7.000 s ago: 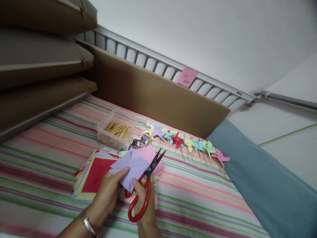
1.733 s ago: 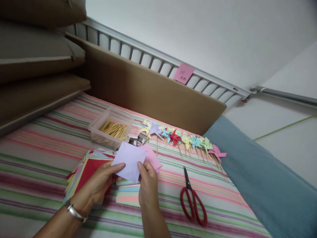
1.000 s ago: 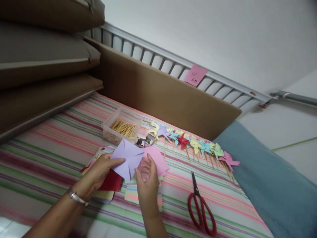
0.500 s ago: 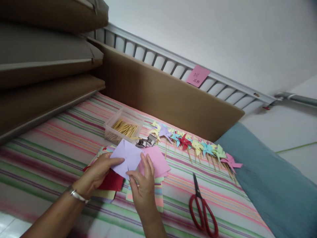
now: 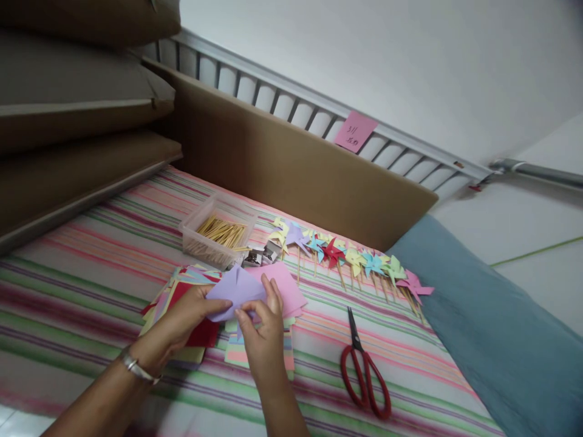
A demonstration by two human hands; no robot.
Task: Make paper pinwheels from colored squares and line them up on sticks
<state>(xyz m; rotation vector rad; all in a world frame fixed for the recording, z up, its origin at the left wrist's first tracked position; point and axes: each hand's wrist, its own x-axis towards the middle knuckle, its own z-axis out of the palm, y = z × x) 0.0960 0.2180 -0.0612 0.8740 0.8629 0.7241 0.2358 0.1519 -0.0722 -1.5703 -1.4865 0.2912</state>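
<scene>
A purple paper square (image 5: 241, 286) with slits cut in it is held up over the stacks of paper. My left hand (image 5: 194, 312) grips its left side, the thumb lying on top. My right hand (image 5: 264, 321) pinches a lower corner between thumb and forefinger and bends it inward, other fingers raised. Behind the right fingers lie pink paper sheets (image 5: 291, 291). Below my left hand is a stack with a red sheet (image 5: 203, 335) on it. Pastel sheets (image 5: 237, 353) lie partly hidden under my right hand.
A clear plastic box (image 5: 189, 237) holds thin wooden sticks (image 5: 223, 233), with small metallic boxes (image 5: 262, 255) beside it. Finished paper pinwheels (image 5: 355, 260) line the back right. Red-handled scissors (image 5: 364, 370) lie at right. A brown board (image 5: 291, 170) stands behind; cushions (image 5: 82, 164) are stacked left.
The purple square's lower corner, flat before, is now folded inward by my right fingers, and the sheet is tilted and curved. The whole view has shifted slightly.
</scene>
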